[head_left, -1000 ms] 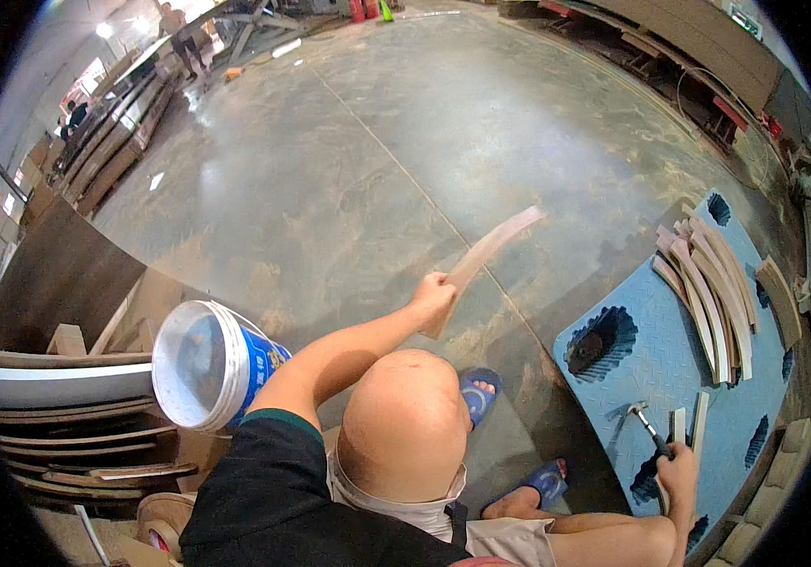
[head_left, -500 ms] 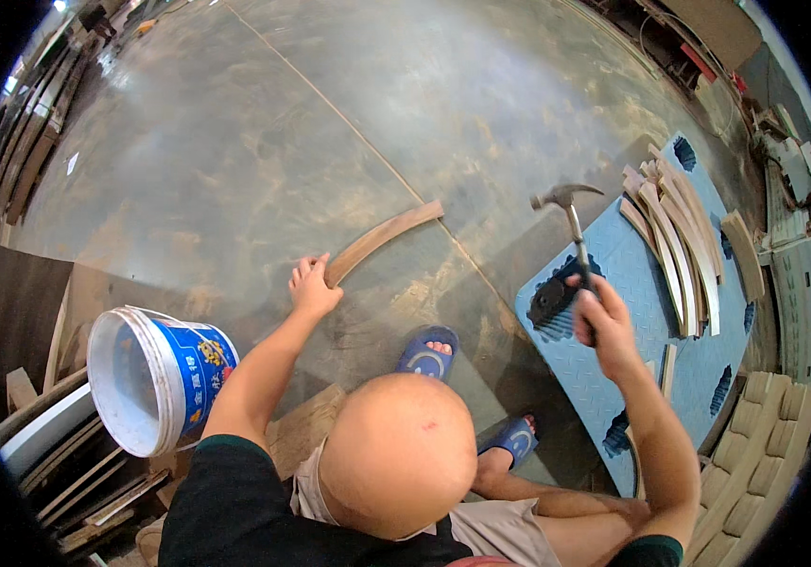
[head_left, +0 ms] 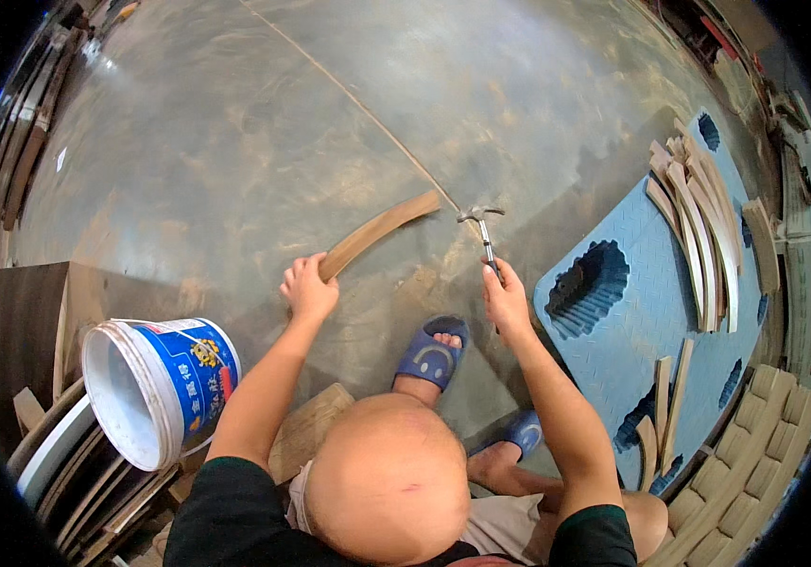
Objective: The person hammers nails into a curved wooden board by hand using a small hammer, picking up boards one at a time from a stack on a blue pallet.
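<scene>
My left hand [head_left: 310, 288] is closed round the near end of a curved wooden strip [head_left: 379, 230], which arches away to the right above the floor. In my right hand [head_left: 508, 298] is a claw hammer [head_left: 483, 219], gripped by its dark handle. The hammer's metal head is close to the far end of the strip, a small gap to its right. Whether the strip touches the floor is hard to judge.
A white and blue bucket [head_left: 155, 383] lies tipped at my left, beside stacked boards [head_left: 94, 491]. On my right, a blue plastic pallet [head_left: 651, 274] carries a pile of curved wooden strips [head_left: 698, 227]. Bundled wood pieces [head_left: 741, 463] lie nearer. My slippered foot [head_left: 432, 354] is between my arms.
My right hand has brought the hammer left and down, from over the pallet to beside the strip's far end. My left hand keeps hold of the strip, and the view has shifted slightly.
</scene>
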Available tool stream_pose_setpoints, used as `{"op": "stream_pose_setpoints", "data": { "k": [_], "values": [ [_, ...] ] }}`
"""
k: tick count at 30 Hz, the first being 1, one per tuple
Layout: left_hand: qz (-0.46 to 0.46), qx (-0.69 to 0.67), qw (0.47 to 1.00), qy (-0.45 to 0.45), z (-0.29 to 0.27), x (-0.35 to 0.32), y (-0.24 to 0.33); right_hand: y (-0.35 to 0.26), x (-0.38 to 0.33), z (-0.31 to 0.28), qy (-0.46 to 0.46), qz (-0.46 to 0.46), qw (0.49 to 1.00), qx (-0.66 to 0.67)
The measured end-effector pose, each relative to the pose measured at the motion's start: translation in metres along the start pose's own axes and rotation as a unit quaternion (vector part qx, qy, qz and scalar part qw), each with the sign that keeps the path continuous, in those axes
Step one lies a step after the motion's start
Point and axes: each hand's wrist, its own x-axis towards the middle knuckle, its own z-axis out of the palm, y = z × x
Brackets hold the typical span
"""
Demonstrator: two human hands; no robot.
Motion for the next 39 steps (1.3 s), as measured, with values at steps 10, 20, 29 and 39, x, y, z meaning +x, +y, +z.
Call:
{"op": "stream_pose_setpoints", "data": {
  "k": [10,20,29,39],
  "values": [
    [0.072,-0.088,0.993,0.042,0.014,0.014,0.03,0.029,0.032,0.022,-0.005,-0.085,0.994,-0.066],
    [0.045,-0.15,0.987,0.033,0.02,0.019,0.039,0.057,0.061,0.057,0.014,-0.159,0.978,-0.136],
    [0.035,-0.156,0.987,0.03,0.017,0.02,0.04,0.067,0.053,0.074,0.061,-0.133,0.983,-0.112],
    [0.023,-0.152,0.988,0.026,0.017,0.022,0.03,0.013,0.0,0.088,-0.019,-0.289,0.824,-0.487]
  ]
}}
